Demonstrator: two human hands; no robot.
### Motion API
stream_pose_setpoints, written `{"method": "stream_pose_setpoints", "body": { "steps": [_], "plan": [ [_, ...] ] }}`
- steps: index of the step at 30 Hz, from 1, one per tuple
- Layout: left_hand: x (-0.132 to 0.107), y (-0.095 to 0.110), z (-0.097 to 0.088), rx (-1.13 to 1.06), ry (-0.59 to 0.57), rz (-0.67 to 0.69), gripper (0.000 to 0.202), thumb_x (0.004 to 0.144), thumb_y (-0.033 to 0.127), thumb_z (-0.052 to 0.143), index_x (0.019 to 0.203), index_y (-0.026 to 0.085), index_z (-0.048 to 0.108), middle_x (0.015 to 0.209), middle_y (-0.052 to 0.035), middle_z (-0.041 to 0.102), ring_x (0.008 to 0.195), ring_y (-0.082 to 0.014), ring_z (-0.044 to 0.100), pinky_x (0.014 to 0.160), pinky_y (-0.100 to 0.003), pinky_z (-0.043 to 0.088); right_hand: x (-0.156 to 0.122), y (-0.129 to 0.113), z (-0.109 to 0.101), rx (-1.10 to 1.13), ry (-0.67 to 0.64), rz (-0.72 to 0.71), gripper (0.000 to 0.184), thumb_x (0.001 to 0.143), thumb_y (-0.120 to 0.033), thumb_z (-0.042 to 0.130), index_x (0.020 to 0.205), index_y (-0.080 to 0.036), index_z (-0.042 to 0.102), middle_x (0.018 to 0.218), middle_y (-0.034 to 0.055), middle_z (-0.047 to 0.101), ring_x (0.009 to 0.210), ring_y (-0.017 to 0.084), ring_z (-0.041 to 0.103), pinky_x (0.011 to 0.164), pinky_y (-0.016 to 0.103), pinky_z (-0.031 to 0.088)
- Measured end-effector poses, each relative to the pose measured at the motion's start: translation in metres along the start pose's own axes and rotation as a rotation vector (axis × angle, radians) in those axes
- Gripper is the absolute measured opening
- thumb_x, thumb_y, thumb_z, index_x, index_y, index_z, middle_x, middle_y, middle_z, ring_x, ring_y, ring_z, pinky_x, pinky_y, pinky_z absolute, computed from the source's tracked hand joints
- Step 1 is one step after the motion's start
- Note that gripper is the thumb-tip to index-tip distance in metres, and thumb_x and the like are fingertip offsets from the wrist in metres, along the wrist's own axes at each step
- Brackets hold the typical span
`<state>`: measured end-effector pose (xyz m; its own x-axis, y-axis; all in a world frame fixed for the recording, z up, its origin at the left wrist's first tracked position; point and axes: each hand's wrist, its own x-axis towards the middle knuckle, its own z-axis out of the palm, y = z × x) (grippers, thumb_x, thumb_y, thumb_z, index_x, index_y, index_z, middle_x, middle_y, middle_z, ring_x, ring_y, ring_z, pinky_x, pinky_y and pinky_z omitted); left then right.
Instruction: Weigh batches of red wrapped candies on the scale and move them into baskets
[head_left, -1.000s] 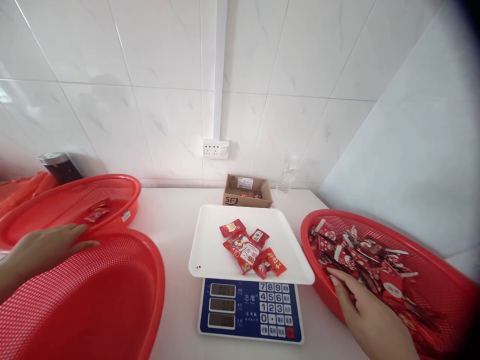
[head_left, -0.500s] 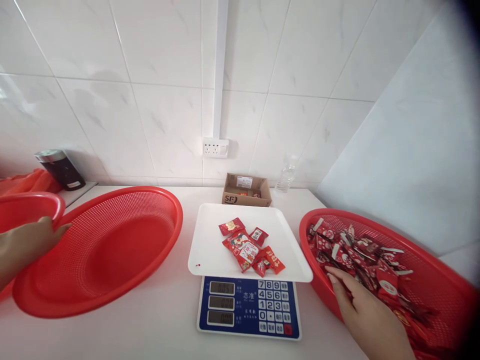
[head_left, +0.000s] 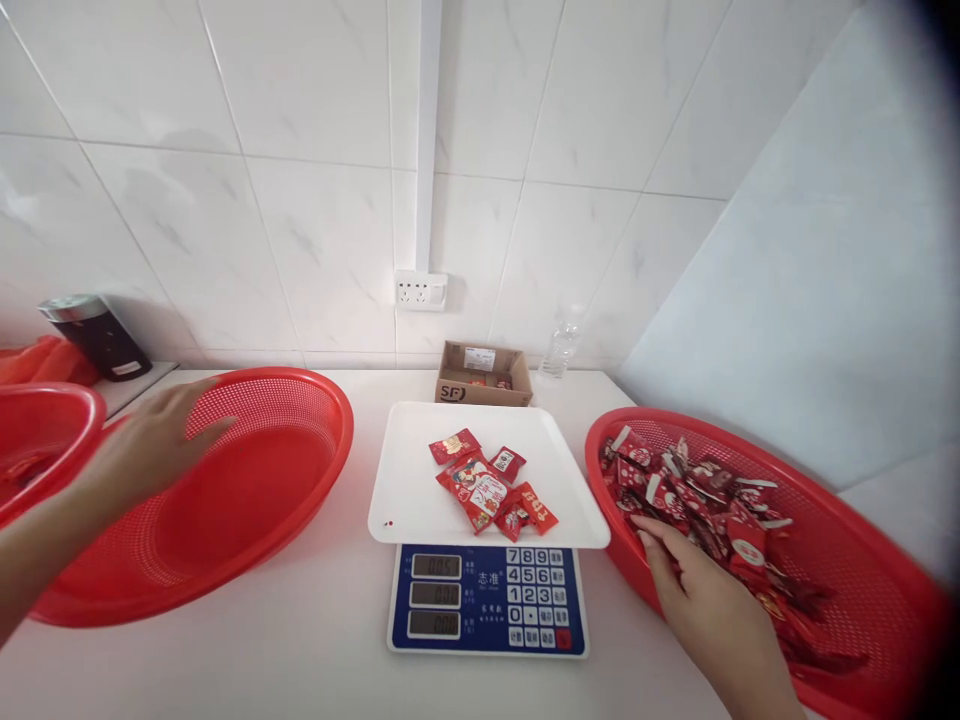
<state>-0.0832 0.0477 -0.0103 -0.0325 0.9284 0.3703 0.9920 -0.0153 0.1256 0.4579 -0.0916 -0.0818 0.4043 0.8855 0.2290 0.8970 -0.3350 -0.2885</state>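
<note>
My left hand is in the air over the empty red basket on the left, its fingers stretched out and nothing in them. At the near edge of the right red basket, my right hand has its thumb and forefinger closed together; what they hold, if anything, is hidden. Beside its fingertips lies a heap of small red-wrapped snack packets. Between the baskets stands a digital scale with a white tray. Several red snack packets lie on the tray.
Another red basket stands at the far left, with red packets inside. Behind it is a dark tumbler. A small cardboard box and a clear plastic bottle stand at the back by the tiled wall.
My left hand has moved right and up, from the far-left basket's edge to over the empty basket. My right hand stays at the right basket. The whole view has shifted slightly.
</note>
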Motion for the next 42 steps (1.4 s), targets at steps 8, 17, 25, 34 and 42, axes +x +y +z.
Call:
{"method": "stream_pose_setpoints", "body": {
  "steps": [8,17,25,34,42],
  "plan": [
    [-0.013,0.19,0.022,-0.312,-0.606,0.634,0.09,0.075,0.067,0.055,0.149,0.032,0.017,0.161,-0.0056,0.004,0.148,-0.03,0.003,0.116,-0.051,0.021,0.0,-0.007,-0.005,-0.025,0.013,-0.021,0.043,0.091,-0.041,0.033,0.11,-0.028,0.069,0.111,0.0036,0.073,0.085,0.023,0.071,0.061,0.031,0.052],
    [0.005,0.258,0.055,-0.308,-0.825,0.848,0.098,0.059,0.068,0.069,0.141,0.025,0.037,0.155,-0.0149,0.024,0.143,-0.0375,0.018,0.113,-0.056,0.023,-0.005,-0.006,-0.006,0.004,0.04,-0.073,0.041,0.092,-0.038,0.033,0.11,-0.026,0.069,0.108,0.0038,0.074,0.087,0.022,0.071,0.064,0.03,0.053],
    [-0.004,0.239,0.048,-0.395,-0.66,0.668,0.061,0.068,0.044,0.069,0.122,0.023,0.051,0.13,-0.0092,0.052,0.115,-0.0268,0.053,0.094,-0.039,0.045,-0.004,-0.007,-0.006,-0.003,0.036,-0.055,0.042,0.092,-0.038,0.032,0.111,-0.026,0.068,0.109,0.0027,0.073,0.088,0.022,0.071,0.064,0.03,0.052],
    [-0.005,0.203,0.009,-0.763,-0.676,0.298,0.063,0.077,0.052,0.058,0.132,0.027,0.041,0.099,-0.0021,0.068,0.083,-0.0191,0.064,0.07,-0.03,0.051,-0.004,-0.006,-0.004,-0.001,0.054,-0.063,0.043,0.091,-0.038,0.032,0.109,-0.026,0.069,0.108,0.0039,0.073,0.086,0.023,0.071,0.063,0.032,0.052],
    [0.001,0.107,-0.009,-0.258,-0.258,0.115,0.059,0.074,0.068,0.051,0.114,0.025,0.052,0.096,-0.0073,0.067,0.086,-0.0305,0.064,0.071,-0.039,0.049,-0.005,-0.006,-0.006,-0.006,0.069,-0.081,0.042,0.09,-0.037,0.033,0.107,-0.026,0.069,0.099,0.0043,0.076,0.076,0.022,0.071,0.058,0.03,0.05]
  ]
}}
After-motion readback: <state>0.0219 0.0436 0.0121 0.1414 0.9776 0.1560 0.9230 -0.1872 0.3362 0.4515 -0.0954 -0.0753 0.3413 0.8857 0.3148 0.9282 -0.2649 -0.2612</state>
